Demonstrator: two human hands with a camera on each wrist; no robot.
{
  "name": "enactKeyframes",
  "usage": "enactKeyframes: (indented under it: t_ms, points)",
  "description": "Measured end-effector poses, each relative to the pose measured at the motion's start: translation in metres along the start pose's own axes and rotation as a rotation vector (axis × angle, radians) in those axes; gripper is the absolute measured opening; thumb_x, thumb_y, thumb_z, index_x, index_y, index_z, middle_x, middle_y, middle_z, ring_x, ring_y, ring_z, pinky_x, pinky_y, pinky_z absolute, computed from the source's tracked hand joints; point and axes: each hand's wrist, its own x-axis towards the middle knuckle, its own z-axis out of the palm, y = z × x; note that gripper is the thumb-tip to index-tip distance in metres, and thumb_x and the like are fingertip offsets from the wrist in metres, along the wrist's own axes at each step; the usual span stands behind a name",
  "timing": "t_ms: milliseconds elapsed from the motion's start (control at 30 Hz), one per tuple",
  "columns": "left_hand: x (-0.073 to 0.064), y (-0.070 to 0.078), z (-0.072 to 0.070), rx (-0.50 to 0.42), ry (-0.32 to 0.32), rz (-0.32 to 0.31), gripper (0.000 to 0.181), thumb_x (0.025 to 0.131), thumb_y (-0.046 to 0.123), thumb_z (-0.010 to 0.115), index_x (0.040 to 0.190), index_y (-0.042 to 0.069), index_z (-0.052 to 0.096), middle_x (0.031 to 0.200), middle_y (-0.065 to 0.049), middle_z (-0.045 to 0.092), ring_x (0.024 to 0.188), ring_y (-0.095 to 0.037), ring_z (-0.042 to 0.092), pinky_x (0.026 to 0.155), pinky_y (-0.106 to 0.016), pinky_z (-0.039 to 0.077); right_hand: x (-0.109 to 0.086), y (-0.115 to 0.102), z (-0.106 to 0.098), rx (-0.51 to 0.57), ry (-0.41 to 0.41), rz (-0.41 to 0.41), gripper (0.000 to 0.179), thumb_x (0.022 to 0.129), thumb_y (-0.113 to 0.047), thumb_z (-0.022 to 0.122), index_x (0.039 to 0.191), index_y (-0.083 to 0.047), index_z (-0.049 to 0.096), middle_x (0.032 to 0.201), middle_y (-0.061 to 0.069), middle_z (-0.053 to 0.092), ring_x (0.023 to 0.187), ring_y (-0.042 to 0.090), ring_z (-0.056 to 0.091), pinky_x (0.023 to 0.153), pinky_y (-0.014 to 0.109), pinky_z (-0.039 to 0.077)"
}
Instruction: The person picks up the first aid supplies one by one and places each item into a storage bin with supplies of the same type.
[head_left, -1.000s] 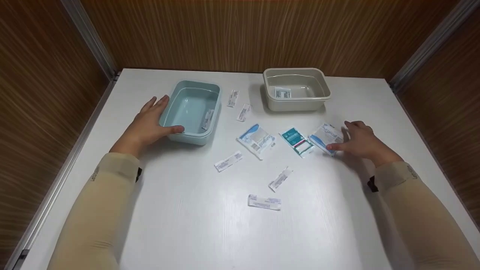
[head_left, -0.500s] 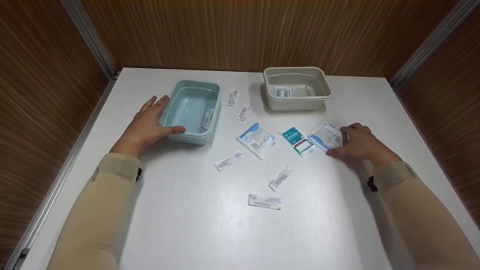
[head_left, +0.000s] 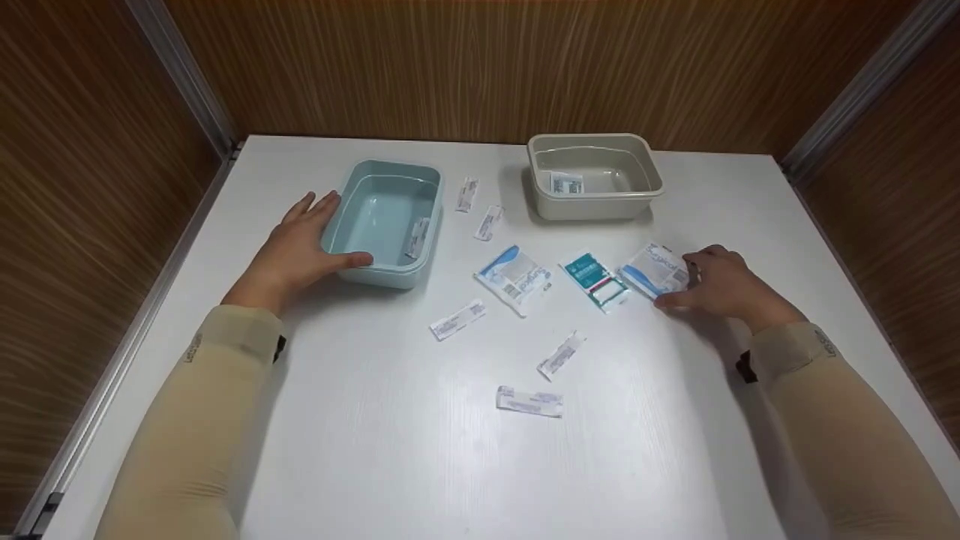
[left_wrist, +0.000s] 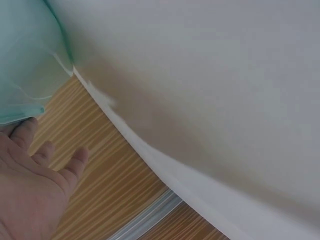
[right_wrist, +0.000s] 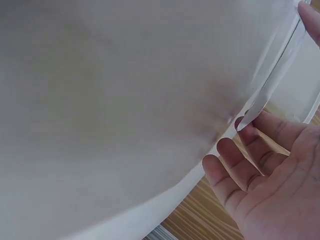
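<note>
In the head view my left hand (head_left: pixel 296 251) rests at the near left corner of a pale blue plastic bin (head_left: pixel 386 279), fingers spread along its outside and thumb laid over the rim. A small white printed sachet (head_left: pixel 417 238) lies inside that bin. My right hand (head_left: pixel 720 289) pinches the right edge of a flat white-and-blue packet printed "Surgical" (head_left: pixel 655 268) between thumb and fingers. Seen from the right wrist, fingertips (right_wrist: pixel 240 125) meet the packet's edge. Just left of it lies a green-and-white packet (head_left: pixel 595 281), then a second "Surgical" packet (head_left: pixel 514 279).
A beige bin (head_left: pixel 596 208) stands at the back, holding a small white packet (head_left: pixel 566 184). Several narrow white sachets are scattered on the white table (head_left: pixel 360 435), one of them a sachet (head_left: pixel 529 402) near the front. Wood-grain panels (head_left: pixel 450 67) enclose the back and sides.
My right fingers have drawn in from over the "Surgical" packet to its right edge and taken hold; the packet has shifted slightly. The left hand and both bins stay put.
</note>
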Motion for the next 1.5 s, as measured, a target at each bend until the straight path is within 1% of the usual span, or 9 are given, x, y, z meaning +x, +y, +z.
enactKeyframes:
  t_ms: [233,367,733,833,1000,1167,1233,1333,1500]
  points:
    - [-0.001,0.000,-0.002,0.014,-0.001,-0.007,0.134,0.085,0.081,0.085,0.183,0.023,0.015,0.193,0.001,0.014,0.181,-0.033,0.001,0.141,-0.072,0.016,0.002,-0.003,-0.010,0.034,0.033,0.006,0.124,0.088,-0.067,0.091,0.167,0.013,0.039,0.171,0.044,0.031,0.155,0.066,0.031,0.127,0.083,0.033]
    - [-0.002,0.000,-0.003,0.027,0.001,-0.008,0.135,0.084,0.084,0.083,0.183,0.023,0.016,0.193,0.002,0.015,0.181,-0.033,0.001,0.141,-0.072,0.016,0.002,-0.008,-0.017,0.062,0.064,-0.007,0.122,0.088,-0.066,0.091,0.168,0.012,0.040,0.172,0.044,0.030,0.156,0.065,0.031,0.126,0.083,0.034]
    - [-0.003,0.002,-0.004,0.093,-0.007,0.009,0.133,0.087,0.086,0.078,0.183,0.018,0.017,0.193,-0.003,0.014,0.181,-0.035,0.000,0.141,-0.074,0.010,0.008,-0.032,-0.038,0.076,0.143,-0.040,0.119,0.090,-0.065,0.091,0.169,0.007,0.040,0.172,0.039,0.033,0.154,0.061,0.033,0.127,0.083,0.034]
    - [-0.004,0.004,-0.006,0.098,-0.008,0.000,0.136,0.084,0.088,0.078,0.183,0.018,0.017,0.193,-0.004,0.014,0.181,-0.035,0.001,0.141,-0.073,0.011,0.011,-0.040,-0.046,0.088,0.164,-0.048,0.119,0.089,-0.065,0.092,0.170,0.005,0.040,0.173,0.037,0.034,0.155,0.060,0.033,0.127,0.083,0.035]
    - [-0.005,0.009,-0.007,0.106,-0.002,0.010,0.136,0.083,0.088,0.079,0.183,0.016,0.021,0.192,-0.006,0.019,0.181,-0.035,0.004,0.142,-0.072,0.013,0.017,-0.053,-0.058,0.084,0.186,-0.045,0.115,0.089,-0.060,0.093,0.171,0.002,0.042,0.175,0.034,0.033,0.156,0.058,0.032,0.126,0.084,0.035]
    - [-0.006,0.012,-0.007,0.121,-0.010,0.014,0.134,0.084,0.085,0.081,0.182,0.015,0.022,0.192,-0.010,0.020,0.180,-0.037,0.006,0.141,-0.074,0.015,0.022,-0.065,-0.067,0.082,0.193,-0.047,0.119,0.088,-0.067,0.091,0.172,-0.001,0.041,0.178,0.031,0.030,0.156,0.056,0.032,0.125,0.085,0.035]
    - [-0.008,0.013,-0.008,0.122,-0.014,0.008,0.133,0.085,0.083,0.082,0.182,0.016,0.022,0.192,-0.011,0.019,0.180,-0.038,0.006,0.141,-0.074,0.015,0.026,-0.070,-0.070,0.083,0.198,-0.049,0.120,0.087,-0.070,0.090,0.173,-0.002,0.041,0.179,0.030,0.030,0.157,0.055,0.032,0.125,0.084,0.035]
    - [-0.012,0.013,-0.008,0.129,-0.018,0.000,0.132,0.085,0.082,0.083,0.182,0.016,0.022,0.192,-0.011,0.019,0.180,-0.038,0.006,0.140,-0.075,0.015,0.034,-0.078,-0.073,0.087,0.206,-0.051,0.117,0.087,-0.067,0.091,0.173,-0.004,0.042,0.180,0.029,0.030,0.159,0.055,0.031,0.126,0.084,0.035]
    - [-0.020,0.014,-0.008,0.161,-0.024,0.009,0.135,0.083,0.088,0.080,0.182,0.015,0.024,0.191,-0.012,0.021,0.180,-0.039,0.008,0.140,-0.075,0.017,0.046,-0.088,-0.077,0.103,0.206,-0.048,0.116,0.090,-0.064,0.090,0.176,-0.006,0.039,0.177,0.029,0.032,0.159,0.054,0.031,0.126,0.082,0.036]
